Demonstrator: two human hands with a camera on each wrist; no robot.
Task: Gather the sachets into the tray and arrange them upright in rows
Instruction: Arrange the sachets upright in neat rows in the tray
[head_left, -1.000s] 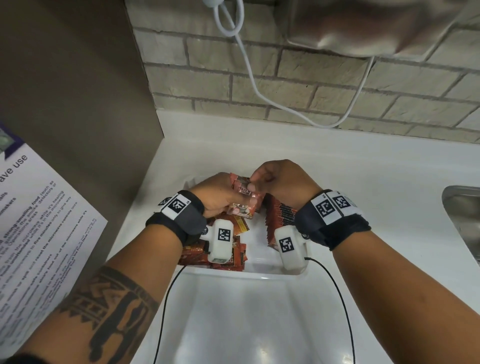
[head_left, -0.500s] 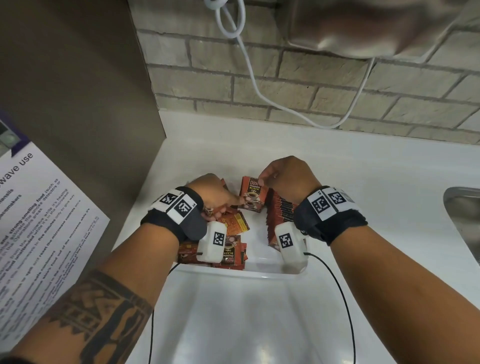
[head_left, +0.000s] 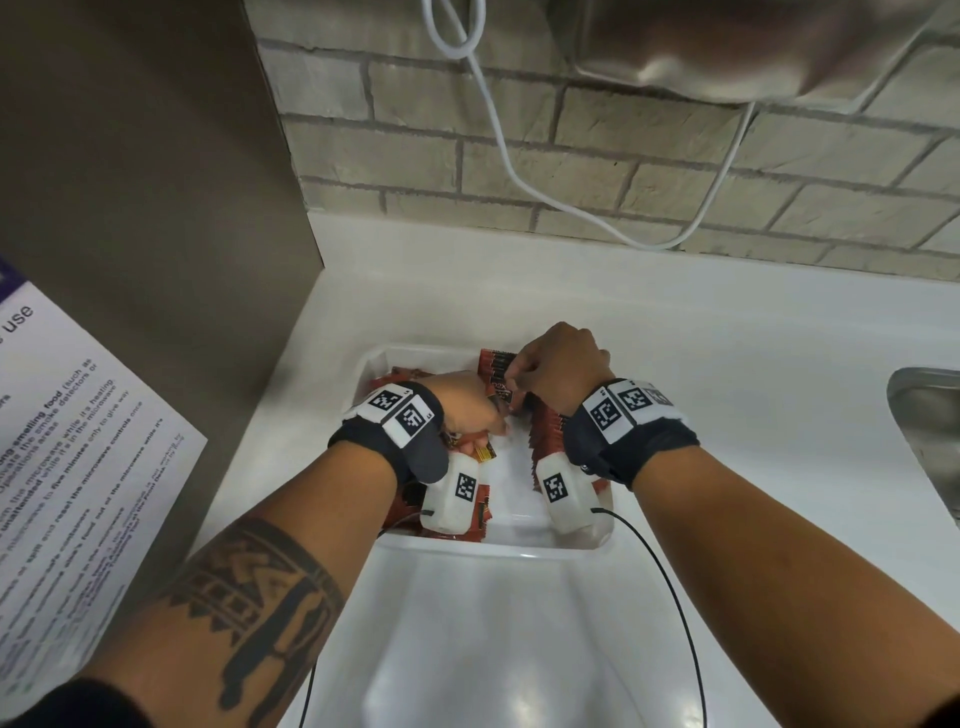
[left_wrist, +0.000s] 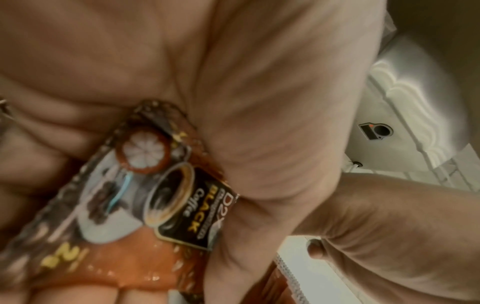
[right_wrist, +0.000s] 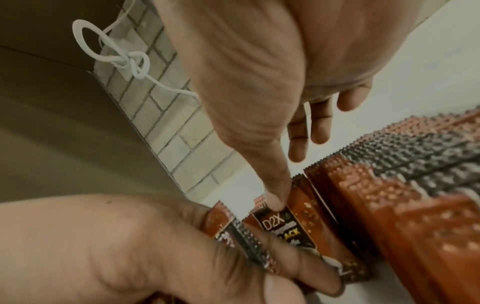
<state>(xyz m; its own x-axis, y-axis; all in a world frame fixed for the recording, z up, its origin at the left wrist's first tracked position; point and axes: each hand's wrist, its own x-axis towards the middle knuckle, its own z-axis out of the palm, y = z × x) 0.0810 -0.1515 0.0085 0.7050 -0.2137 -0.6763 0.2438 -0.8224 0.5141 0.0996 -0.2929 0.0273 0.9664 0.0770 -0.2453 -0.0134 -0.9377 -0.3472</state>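
Observation:
A white tray (head_left: 519, 543) on the counter holds orange-brown coffee sachets. A row of upright sachets (head_left: 545, 431) (right_wrist: 389, 185) lines its right side, and loose sachets (head_left: 400, 376) lie flat on its left. My right hand (head_left: 519, 376) pinches the top edge of one sachet (right_wrist: 285, 224) that stands at the far end of the row; the thumb (right_wrist: 275, 201) presses its top and the other fingers stretch out behind. My left hand (head_left: 483, 415) is low in the tray with its fingers curled round another sachet (left_wrist: 155, 195), right beside the pinched one.
A second white tray or lid (head_left: 483, 649) sits in front of the tray. A brown panel (head_left: 156, 208) with a printed notice (head_left: 78, 441) closes the left side. A brick wall with a white cable (head_left: 498, 130) stands behind, and a steel sink (head_left: 924, 415) lies at the right edge.
Both hands came down from holding sachets together above the tray. The right hand carried one sachet over to the upright row; the left sank into the tray's left half.

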